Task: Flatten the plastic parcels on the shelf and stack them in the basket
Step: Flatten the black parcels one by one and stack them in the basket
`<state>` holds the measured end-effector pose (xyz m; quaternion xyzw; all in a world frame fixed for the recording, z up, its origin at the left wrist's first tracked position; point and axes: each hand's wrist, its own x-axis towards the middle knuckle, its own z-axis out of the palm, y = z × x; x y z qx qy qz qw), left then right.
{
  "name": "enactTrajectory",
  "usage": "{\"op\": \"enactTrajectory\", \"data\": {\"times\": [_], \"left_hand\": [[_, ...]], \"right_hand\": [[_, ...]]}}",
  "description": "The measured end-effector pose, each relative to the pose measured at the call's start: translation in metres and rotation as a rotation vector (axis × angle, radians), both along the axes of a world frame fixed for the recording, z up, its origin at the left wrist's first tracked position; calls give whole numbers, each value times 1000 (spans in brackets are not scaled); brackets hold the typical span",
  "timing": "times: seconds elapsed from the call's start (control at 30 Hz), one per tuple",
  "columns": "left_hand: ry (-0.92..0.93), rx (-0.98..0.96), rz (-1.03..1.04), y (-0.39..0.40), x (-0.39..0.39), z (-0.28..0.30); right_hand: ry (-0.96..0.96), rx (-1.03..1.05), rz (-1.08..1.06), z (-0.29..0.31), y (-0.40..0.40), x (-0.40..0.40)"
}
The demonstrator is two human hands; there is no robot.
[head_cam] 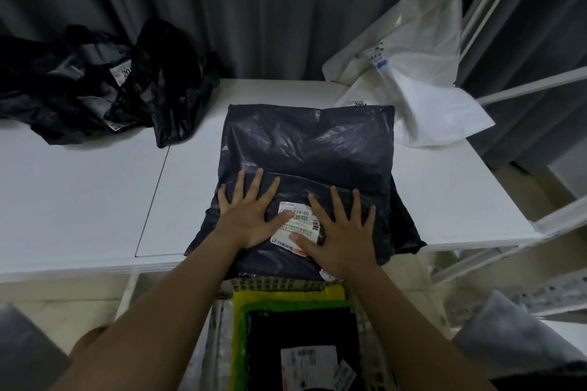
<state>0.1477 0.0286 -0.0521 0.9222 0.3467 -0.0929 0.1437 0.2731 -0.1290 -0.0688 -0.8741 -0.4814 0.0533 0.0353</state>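
Basket point(365, 340) at the bottom centre of the frame holds a flat stack of plastic parcels: a yellow one point(286, 295) lowest, a green one point(254, 308) over it, and a black one point(301, 327) with a white label on top. Just above the basket, on the white shelf point(95, 200), lies a dark blue-black parcel point(308, 143) whose near edge overhangs the shelf front. The left hand point(251, 216) and right hand point(343, 238) both lie on its near half, palms down and fingers spread, grasping nothing, either side of its white shipping label point(298, 225). The parcel is glossy and wrinkled. Crumpled black parcels point(95, 89) sit upper left, white parcels point(413, 73) upper right.
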Motion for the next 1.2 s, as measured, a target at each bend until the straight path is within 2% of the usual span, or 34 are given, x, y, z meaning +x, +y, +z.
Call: {"op": "enactTrajectory", "data": {"times": [0.17, 0.3, 0.33, 0.37, 0.43, 0.47, 0.57, 0.87, 1.0, 1.2], "left_hand": [[-21, 178, -19, -7, -4, -2], [116, 300, -62, -12, -1, 7], [152, 284, -81, -11, 2, 14], [143, 263, -82, -9, 5, 22], [37, 240, -54, -2, 14, 37], [-22, 237, -34, 3, 20, 43], [-80, 215, -5, 18, 36, 49], [-67, 154, 49, 66, 65, 22], [-45, 88, 64, 74, 70, 6], [-36, 114, 61, 75, 71, -2]], "right_hand": [[48, -74, 2, 8, 2, -1], [111, -280, 68, 36, 10, 6], [87, -245, 101, 46, 14, 9], [18, -125, 148, 56, 18, 11], [-193, 173, 223, 65, 30, 18], [-261, 249, 244, 64, 37, 25], [-323, 237, 236, 55, 55, 43], [-182, 110, -25, 20, 89, 89], [-68, 95, -33, 7, 98, 96], [-17, 58, -37, 3, 98, 97]]}}
